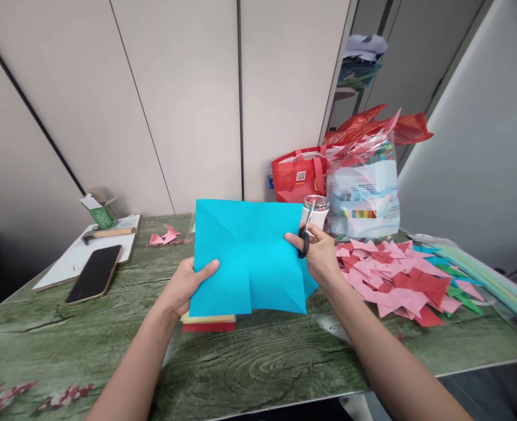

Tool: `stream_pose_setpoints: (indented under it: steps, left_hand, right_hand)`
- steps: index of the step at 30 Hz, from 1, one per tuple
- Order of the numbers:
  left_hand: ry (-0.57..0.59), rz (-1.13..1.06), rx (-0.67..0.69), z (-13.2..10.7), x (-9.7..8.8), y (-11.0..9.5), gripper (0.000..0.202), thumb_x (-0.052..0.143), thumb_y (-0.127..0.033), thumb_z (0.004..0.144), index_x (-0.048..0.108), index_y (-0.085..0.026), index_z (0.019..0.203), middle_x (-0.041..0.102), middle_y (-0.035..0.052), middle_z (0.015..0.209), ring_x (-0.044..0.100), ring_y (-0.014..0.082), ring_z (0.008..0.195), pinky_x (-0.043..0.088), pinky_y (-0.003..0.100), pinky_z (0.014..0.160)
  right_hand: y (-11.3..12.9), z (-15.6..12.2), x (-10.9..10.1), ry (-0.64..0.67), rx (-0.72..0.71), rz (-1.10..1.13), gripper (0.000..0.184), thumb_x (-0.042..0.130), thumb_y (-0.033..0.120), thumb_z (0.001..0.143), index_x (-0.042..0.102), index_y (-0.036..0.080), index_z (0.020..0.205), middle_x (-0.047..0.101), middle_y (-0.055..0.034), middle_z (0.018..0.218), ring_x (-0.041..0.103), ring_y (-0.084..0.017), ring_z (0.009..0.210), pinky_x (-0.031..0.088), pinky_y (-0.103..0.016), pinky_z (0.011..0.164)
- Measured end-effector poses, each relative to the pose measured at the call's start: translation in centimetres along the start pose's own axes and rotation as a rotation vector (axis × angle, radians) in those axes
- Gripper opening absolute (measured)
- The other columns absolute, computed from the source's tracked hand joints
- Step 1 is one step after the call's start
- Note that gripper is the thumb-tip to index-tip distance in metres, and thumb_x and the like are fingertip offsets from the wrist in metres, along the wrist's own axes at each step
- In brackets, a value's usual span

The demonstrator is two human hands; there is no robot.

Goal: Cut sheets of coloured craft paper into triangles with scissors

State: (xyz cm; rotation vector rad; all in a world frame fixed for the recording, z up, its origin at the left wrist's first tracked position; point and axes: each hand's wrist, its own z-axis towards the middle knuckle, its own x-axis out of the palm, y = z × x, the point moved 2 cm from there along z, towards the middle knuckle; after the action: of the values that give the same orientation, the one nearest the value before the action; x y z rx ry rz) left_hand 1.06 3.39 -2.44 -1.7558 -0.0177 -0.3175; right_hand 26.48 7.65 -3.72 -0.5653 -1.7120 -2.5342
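Note:
A creased sheet of bright blue paper is held up above the table, with a slit running up from its lower edge. My left hand grips its left side, thumb on the front face. At the right edge my right hand pinches the sheet and also holds scissors with black handles, blades pointing up. Behind the right edge another blue corner shows lower down. Yellow and red paper lies on the table, partly hidden below the blue sheet.
Folded pink and red paper pieces are heaped at the right. Behind stand a red bag, a plastic bag and a jar. At left lie a phone, a hammer and a small green box.

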Motion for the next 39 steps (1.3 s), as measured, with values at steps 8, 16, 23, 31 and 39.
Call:
stream_pose_setpoints:
  steps: [8,16,23,31,39]
  left_hand:
    - [-0.225,-0.029,0.081,0.6,-0.8,-0.1,0.027,0.071,-0.028,0.063,0.062,-0.014,0.083,0.071,0.0086,0.076,0.066,0.0248,0.067,0.054,0.039,0.065]
    - [-0.36,-0.063,0.166,0.4,-0.9,-0.7,0.02,0.063,-0.024,0.071,0.06,-0.014,0.088,0.071,0.0082,0.077,0.066,0.0242,0.066,0.054,0.04,0.064]
    - [-0.336,-0.147,0.146,0.0,-0.4,-1.3,0.02,0.06,-0.02,0.074,0.06,-0.012,0.092,0.07,0.0112,0.084,0.066,0.0254,0.07,0.054,0.04,0.067]
    - [-0.274,-0.158,0.13,0.2,-0.6,-1.2,0.025,0.062,-0.021,0.071,0.06,-0.011,0.094,0.07,0.0125,0.088,0.066,0.0266,0.073,0.055,0.04,0.068]
    - [-0.144,-0.169,0.04,0.3,-0.9,-1.0,0.03,0.064,-0.021,0.07,0.059,-0.01,0.097,0.069,0.0141,0.09,0.066,0.0283,0.075,0.056,0.039,0.066]
  right_hand:
    - [3.0,-1.5,0.6,-0.207,-0.415,-0.144,0.031,0.07,0.028,0.063,0.055,0.021,0.089,0.061,-0.0012,0.081,0.058,-0.016,0.079,0.044,-0.031,0.075]
    - [0.4,-6.3,5.4,0.929,0.415,0.02,0.044,0.056,0.036,0.076,0.039,0.019,0.113,0.064,-0.0001,0.061,0.058,-0.013,0.048,0.044,-0.025,0.049]
    - [-0.2,-4.8,4.2,0.222,-0.109,-0.271,0.024,0.062,0.033,0.071,0.051,0.019,0.086,0.061,-0.0022,0.074,0.058,-0.016,0.07,0.045,-0.03,0.068]
    - [-0.6,-1.3,1.7,0.262,0.161,-0.005,0.035,0.072,0.031,0.056,0.048,0.021,0.079,0.052,0.0038,0.069,0.053,-0.013,0.061,0.044,-0.026,0.056]
    - [0.4,-1.4,1.9,0.171,-0.072,0.075,0.029,0.074,0.022,0.054,0.051,0.02,0.072,0.045,0.0061,0.064,0.042,-0.007,0.054,0.034,-0.019,0.048]
